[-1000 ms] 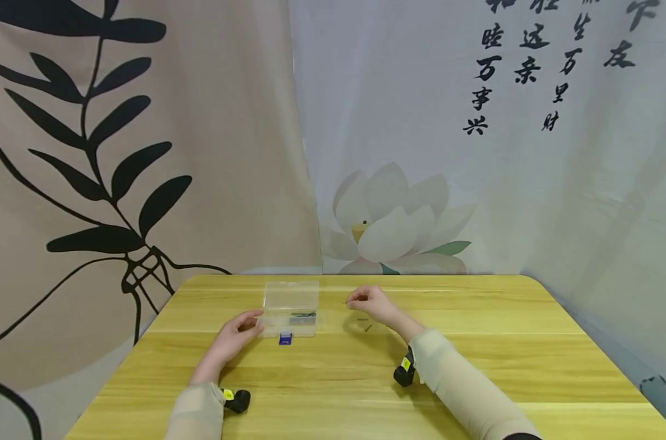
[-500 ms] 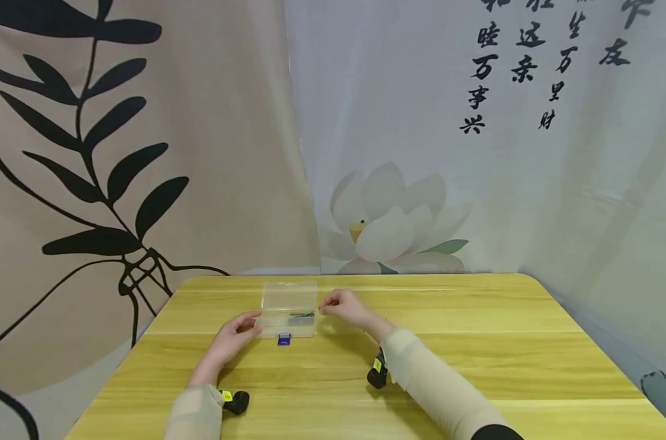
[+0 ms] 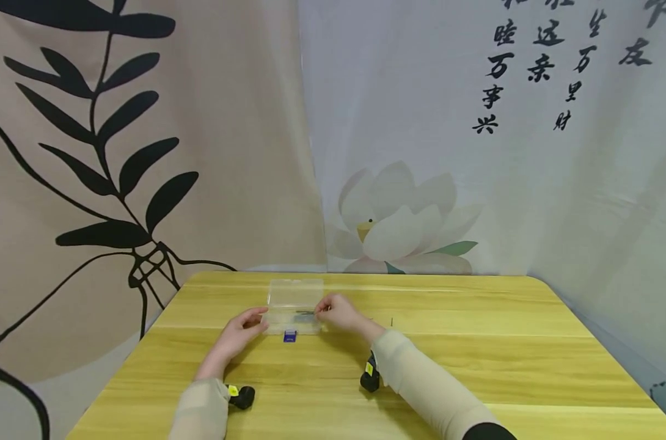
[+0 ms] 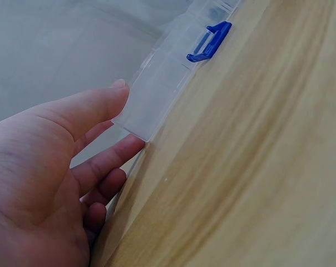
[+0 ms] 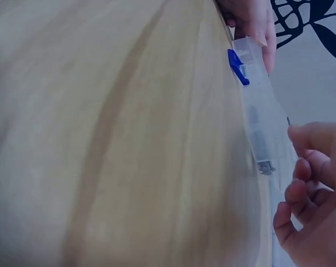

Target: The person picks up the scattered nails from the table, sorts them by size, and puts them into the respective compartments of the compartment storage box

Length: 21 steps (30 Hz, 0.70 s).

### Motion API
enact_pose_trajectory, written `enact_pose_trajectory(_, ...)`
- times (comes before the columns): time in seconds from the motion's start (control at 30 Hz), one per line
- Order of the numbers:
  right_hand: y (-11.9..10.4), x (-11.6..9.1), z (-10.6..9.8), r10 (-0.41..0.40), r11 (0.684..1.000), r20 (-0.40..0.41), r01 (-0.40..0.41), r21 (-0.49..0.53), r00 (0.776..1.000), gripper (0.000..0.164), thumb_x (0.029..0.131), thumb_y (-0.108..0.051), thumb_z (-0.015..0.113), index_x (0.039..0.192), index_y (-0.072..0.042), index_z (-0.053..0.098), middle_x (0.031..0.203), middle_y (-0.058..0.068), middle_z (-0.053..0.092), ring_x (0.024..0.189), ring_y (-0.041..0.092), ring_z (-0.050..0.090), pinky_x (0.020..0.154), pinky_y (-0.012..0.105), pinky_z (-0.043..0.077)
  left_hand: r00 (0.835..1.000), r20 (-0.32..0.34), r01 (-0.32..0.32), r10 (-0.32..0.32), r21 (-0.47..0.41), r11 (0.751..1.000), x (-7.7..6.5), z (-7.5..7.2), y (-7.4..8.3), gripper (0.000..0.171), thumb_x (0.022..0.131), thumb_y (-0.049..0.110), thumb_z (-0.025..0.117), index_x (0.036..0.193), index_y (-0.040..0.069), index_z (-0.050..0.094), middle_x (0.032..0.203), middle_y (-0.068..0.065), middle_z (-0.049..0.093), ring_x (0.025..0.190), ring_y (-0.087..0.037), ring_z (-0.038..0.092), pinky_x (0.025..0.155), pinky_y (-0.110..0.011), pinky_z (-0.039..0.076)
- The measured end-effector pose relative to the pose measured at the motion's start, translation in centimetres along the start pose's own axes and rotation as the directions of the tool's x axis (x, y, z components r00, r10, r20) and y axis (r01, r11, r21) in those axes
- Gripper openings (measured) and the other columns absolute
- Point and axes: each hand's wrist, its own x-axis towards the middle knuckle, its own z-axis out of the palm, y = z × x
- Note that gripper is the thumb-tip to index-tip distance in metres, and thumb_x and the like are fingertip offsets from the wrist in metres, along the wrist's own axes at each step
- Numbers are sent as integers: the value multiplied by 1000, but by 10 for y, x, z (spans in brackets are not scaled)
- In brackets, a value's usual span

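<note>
A clear plastic box [image 3: 289, 321] with a blue latch [image 3: 290, 336] lies on the table, its transparent lid [image 3: 296, 293] raised at the back. My left hand [image 3: 238, 335] holds the box's left end, thumb at the upper edge and fingers at the corner, as the left wrist view shows. Over the box's right end is my right hand [image 3: 341, 315], thumb and forefinger together. A small thin dark piece [image 5: 288, 120] pokes out by the thumb tip; its kind is too small to tell. Dark thin pieces [image 3: 304, 313] lie in a right compartment, partly hidden.
Another thin dark piece [image 3: 391, 321] is on the wooden table [image 3: 476, 354], right of my right forearm. A printed cloth [image 3: 245, 153] hangs behind the table. Each wrist wears a black camera.
My right hand has moved left from the loose pieces on the table to the box's right end. The left hand stays at the box's left end.
</note>
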Motion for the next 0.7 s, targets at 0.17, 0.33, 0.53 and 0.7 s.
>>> enact_pose_trajectory(0.17,-1,0,3,-3,1000,7,3,-21,1000,7,87,-4,67,88,-1,73,81,-2,62,67,8,48,58,22,42,1000,-9,-10,10,5,1000,0,-1,1,47,95,23,64,138,7,53,126,-18,58,115,-34,51,98,-51,38)
enact_pose_trajectory(0.33,2,1,6,-10,999,19,11,-34,1000,5,87,-5,69,87,-3,73,80,-4,63,65,7,47,57,21,41,1000,-12,-14,14,6,1000,-1,-1,2,46,95,21,64,137,6,53,127,-21,57,117,-35,51,98,-52,38)
enact_pose_trajectory(0.53,2,-1,4,-17,999,19,17,-36,1000,5,87,-6,70,87,-2,74,79,-4,64,64,7,48,56,22,41,1000,3,5,-5,19,1000,-1,-1,3,47,96,23,63,139,9,52,130,-20,55,119,-35,49,100,-53,36)
enact_pose_trajectory(0.7,1,-3,-4,-10,999,18,11,-34,1000,8,88,-7,67,89,-4,75,81,-3,64,64,8,48,57,23,41,1000,10,5,-5,20,1000,0,-1,2,48,96,24,63,140,9,52,132,-20,53,121,-36,48,101,-55,35)
